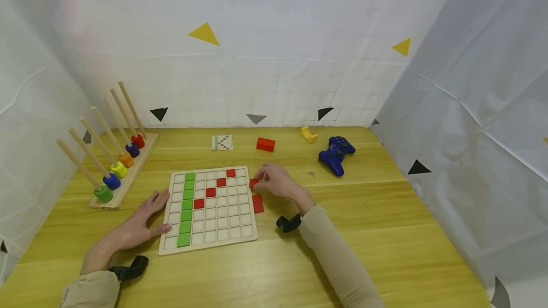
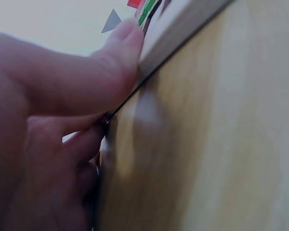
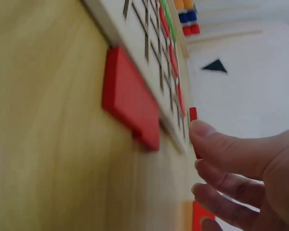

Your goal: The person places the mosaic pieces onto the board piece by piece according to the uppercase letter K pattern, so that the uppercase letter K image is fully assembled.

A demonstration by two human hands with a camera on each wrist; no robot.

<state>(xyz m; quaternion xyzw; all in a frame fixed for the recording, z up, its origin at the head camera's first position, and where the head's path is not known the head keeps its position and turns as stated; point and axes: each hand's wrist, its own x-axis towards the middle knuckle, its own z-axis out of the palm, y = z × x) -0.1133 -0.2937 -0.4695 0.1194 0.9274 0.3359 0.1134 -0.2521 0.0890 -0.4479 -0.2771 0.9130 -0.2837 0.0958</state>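
Note:
A wooden grid board lies on the table, with a column of green tiles and a diagonal of several red tiles in its cells. My left hand rests at the board's left edge, fingers extended and thumb touching the rim. Between thumb and fingers, my right hand pinches a red square tile by the board's right edge. Loose red tiles lie on the table against that same edge, just below the right hand.
Left stands a wooden peg rack with colored rings. Behind the board are a small pattern card, a red block and a yellow curved block. A blue game controller lies farther right. White sheeting surrounds the table.

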